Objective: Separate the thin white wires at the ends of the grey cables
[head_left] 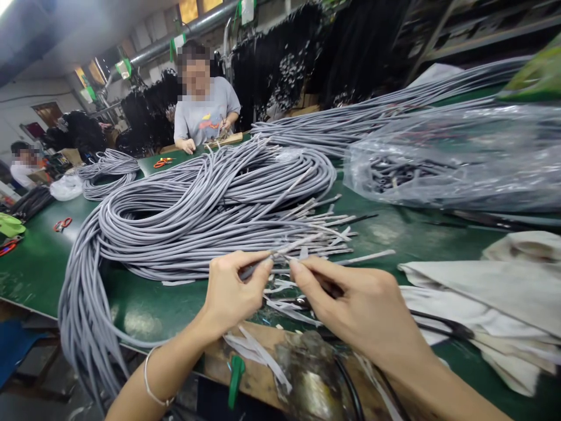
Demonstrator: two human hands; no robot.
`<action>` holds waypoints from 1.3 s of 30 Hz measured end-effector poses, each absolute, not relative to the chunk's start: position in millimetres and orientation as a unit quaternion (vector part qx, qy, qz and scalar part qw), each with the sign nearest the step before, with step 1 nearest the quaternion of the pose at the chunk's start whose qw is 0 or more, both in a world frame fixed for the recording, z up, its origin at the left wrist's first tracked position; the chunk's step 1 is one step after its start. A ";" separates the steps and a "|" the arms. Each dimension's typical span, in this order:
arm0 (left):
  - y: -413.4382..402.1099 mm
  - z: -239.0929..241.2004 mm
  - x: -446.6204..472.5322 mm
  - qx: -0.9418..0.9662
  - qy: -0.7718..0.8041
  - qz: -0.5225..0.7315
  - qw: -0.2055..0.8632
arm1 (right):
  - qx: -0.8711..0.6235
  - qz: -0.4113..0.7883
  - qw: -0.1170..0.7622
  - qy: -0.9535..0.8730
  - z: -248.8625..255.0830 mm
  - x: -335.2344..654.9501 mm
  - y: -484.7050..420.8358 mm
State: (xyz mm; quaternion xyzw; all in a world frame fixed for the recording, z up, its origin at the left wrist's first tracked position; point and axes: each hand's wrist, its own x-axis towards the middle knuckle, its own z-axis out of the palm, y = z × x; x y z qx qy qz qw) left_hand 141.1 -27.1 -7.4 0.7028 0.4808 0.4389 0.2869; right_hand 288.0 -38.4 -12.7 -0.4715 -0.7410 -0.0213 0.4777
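My left hand (pixel 239 287) is closed in a pinch around a grey cable near its end, mostly hidden by the fingers. Opposite it, thumb and forefinger of my right hand (pixel 353 298) pinch the whitish material at that cable's end (pixel 280 256); its exact form is too small to tell. Just beyond both hands lies a large looped bundle of grey cables (pixel 175 216), with stripped, pale ends pointing right. Whitish scrap strips (pixel 263 354) lie beneath my hands, beside a worn metal fixture (pixel 309 374) on a wooden board (pixel 223 363).
Pale cloth gloves (pixel 491 286) and black-handled scissors (pixel 442 321) lie at the right. Behind them is a clear plastic bag (pixel 473 158) with dark pieces. A co-worker (pixel 205 111) sits across the green table (pixel 140 313). Orange-handled scissors (pixel 62 224) rest at the left.
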 end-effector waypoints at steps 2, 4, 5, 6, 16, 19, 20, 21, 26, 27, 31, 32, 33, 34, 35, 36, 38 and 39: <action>-26.0 -6.3 140.1 0.684 0.490 0.462 0.281 | -0.468 -0.019 0.464 -0.752 -13.6 288.4 -38.1; -25.9 -4.6 139.2 0.679 0.493 0.469 0.274 | -0.467 -0.020 0.459 -0.756 -15.3 288.4 -37.8; -26.2 -3.7 138.8 0.684 0.493 0.468 0.265 | -0.467 -0.021 0.459 -0.755 -16.1 288.3 -37.7; -26.7 -2.7 138.4 0.692 0.490 0.467 0.253 | -0.466 -0.023 0.461 -0.755 -16.9 288.3 -37.6; -27.7 -4.2 134.9 0.756 0.440 0.460 0.152 | -0.438 -0.022 0.470 -0.766 -18.5 288.6 -36.1; -27.4 -6.8 135.5 0.762 0.429 0.459 0.156 | -0.436 0.001 0.479 -0.762 -17.2 286.8 -35.5; -27.5 -7.3 135.9 0.764 0.426 0.457 0.160 | -0.439 0.012 0.484 -0.757 -17.1 286.0 -35.6; -27.6 -7.4 136.5 0.764 0.427 0.456 0.164 | -0.442 0.019 0.490 -0.751 -17.4 285.1 -36.0; -28.3 -3.6 138.7 0.741 0.461 0.452 0.183 | -0.393 -0.057 0.522 -0.755 -21.8 281.1 -37.9; -28.7 -2.9 139.0 0.740 0.466 0.450 0.180 | -0.370 -0.076 0.526 -0.762 -22.9 280.8 -37.4; -31.7 -7.0 139.6 0.754 0.467 0.446 0.120 | -0.349 -0.090 0.537 -0.762 -25.4 280.9 -31.6; -32.5 -9.9 139.6 0.762 0.459 0.448 0.089 | -0.371 -0.077 0.536 -0.754 -25.2 280.9 -30.5; -33.1 -13.2 139.4 0.770 0.450 0.450 0.055 | -0.396 -0.061 0.533 -0.745 -24.7 280.7 -30.1; -33.2 -16.5 139.2 0.776 0.443 0.449 0.024 | -0.417 -0.048 0.531 -0.736 -23.7 280.1 -30.8; -32.8 -19.5 138.7 0.780 0.442 0.443 0.000 | -0.422 -0.042 0.531 -0.734 -22.5 279.2 -32.6; -31.7 -21.8 138.2 0.781 0.452 0.431 -0.012 | -0.401 -0.040 0.533 -0.744 -21.0 278.0 -35.4; -27.4 -23.6 137.1 0.776 0.490 0.397 -0.001 | -0.311 -0.052 0.530 -0.787 -17.9 275.1 -42.6; -24.6 -22.9 136.6 0.769 0.509 0.386 0.023 | -0.266 -0.057 0.524 -0.807 -16.7 274.0 -45.9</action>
